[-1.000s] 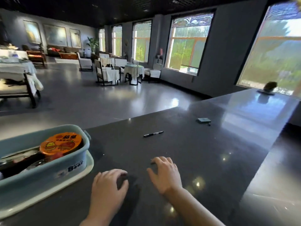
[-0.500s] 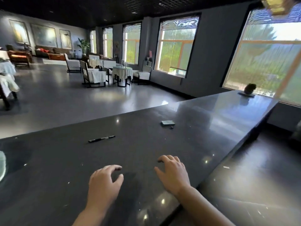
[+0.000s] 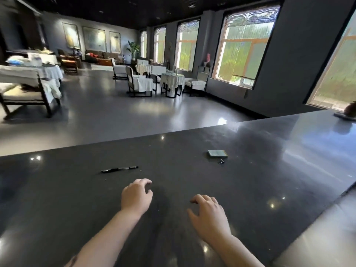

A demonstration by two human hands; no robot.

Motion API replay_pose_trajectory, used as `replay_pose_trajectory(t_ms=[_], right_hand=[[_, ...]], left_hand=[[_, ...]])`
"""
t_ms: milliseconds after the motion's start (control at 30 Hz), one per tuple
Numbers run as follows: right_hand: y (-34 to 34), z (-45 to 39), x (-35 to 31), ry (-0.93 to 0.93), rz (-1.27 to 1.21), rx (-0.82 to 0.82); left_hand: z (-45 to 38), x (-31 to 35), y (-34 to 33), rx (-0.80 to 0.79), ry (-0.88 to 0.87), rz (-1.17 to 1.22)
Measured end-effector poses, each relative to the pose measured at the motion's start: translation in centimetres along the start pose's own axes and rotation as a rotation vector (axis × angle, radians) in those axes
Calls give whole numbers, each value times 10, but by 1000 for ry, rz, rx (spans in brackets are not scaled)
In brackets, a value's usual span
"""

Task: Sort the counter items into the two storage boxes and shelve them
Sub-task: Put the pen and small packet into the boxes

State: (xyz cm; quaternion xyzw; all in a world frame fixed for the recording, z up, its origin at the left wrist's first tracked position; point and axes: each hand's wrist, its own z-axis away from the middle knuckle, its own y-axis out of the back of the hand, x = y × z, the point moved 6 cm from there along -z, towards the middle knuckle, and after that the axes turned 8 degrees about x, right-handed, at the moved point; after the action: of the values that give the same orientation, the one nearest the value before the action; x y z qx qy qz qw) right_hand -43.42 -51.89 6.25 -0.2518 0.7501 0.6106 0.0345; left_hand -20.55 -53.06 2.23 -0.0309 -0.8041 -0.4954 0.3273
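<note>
A black pen (image 3: 119, 169) lies flat on the dark stone counter (image 3: 269, 180). To its right lies a small flat grey-green box (image 3: 217, 153), with a tiny dark clip-like thing (image 3: 221, 161) just in front of it. My left hand (image 3: 137, 195) hovers over the counter a little nearer to me than the pen, fingers loosely curled and holding nothing. My right hand (image 3: 209, 214) lies further right, fingers spread and relaxed over the surface, also holding nothing. No storage box is in view.
A small potted plant on a dish (image 3: 348, 110) stands at the counter's far right end. Beyond the counter is a dining room with cloth-covered tables (image 3: 172, 79) and chairs (image 3: 28, 91). The counter's near edge runs diagonally at lower right.
The view has swung right and away from the blue storage box, which has left the frame. My left hand has moved forward towards the pen, its fingers more curled. My right hand stays over the counter.
</note>
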Motion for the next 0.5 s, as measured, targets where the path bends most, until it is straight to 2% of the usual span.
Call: replay_pose_trajectory(t_ms=[167, 367, 433, 500], right_hand=[[-4, -59, 2, 86, -27, 10], [-6, -88, 41, 50, -26, -7], [-6, -102, 58, 18, -42, 10], [-10, -116, 72, -20, -89, 25]], left_hand=[[-73, -53, -21, -19, 125, -193], [-118, -114, -31, -131, 303, -419], [-125, -122, -37, -103, 318, -448], [-126, -116, -41, -6, 301, -442]])
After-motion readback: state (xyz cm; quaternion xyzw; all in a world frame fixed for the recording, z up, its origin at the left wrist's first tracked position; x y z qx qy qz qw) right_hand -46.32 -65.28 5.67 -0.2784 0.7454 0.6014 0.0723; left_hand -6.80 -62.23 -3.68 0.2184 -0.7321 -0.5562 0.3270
